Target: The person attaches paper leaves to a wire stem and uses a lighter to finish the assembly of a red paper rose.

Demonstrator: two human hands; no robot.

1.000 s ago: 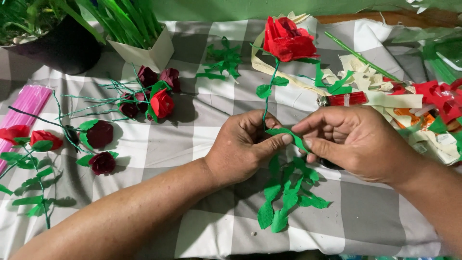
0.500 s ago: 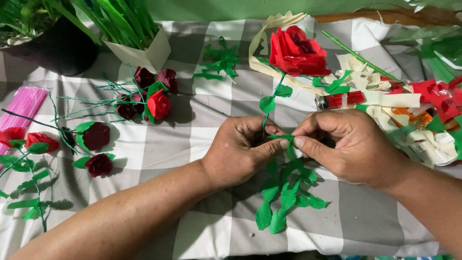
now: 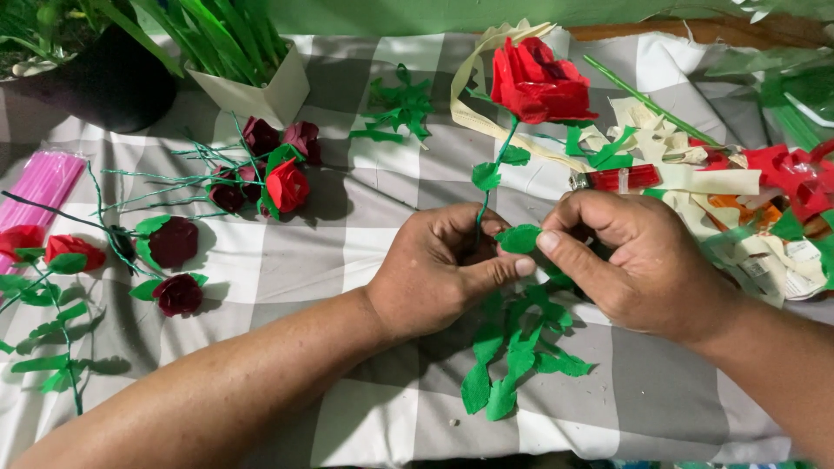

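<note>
A paper rose (image 3: 537, 80) with a red bloom stands on a thin green stem (image 3: 488, 191) that rises from between my hands. My left hand (image 3: 443, 265) grips the stem low down, thumb pointing right. My right hand (image 3: 638, 260) pinches a green paper leaf (image 3: 519, 238) against the stem, fingertip to thumb. A cluster of green paper leaves (image 3: 512, 356) hangs below both hands onto the checked cloth (image 3: 365, 200).
Finished red and dark roses (image 3: 269, 174) with wire stems lie at left, more roses (image 3: 165, 252) lie nearer the edge. A white pot with green blades (image 3: 256, 82), pink straws (image 3: 39, 187), loose green leaves (image 3: 395, 108) and paper scraps (image 3: 756, 200) surround the work.
The rose has been lifted more upright and nearer the camera. Both hands have closed in on the stem, the right fingers pressing a leaf onto it.
</note>
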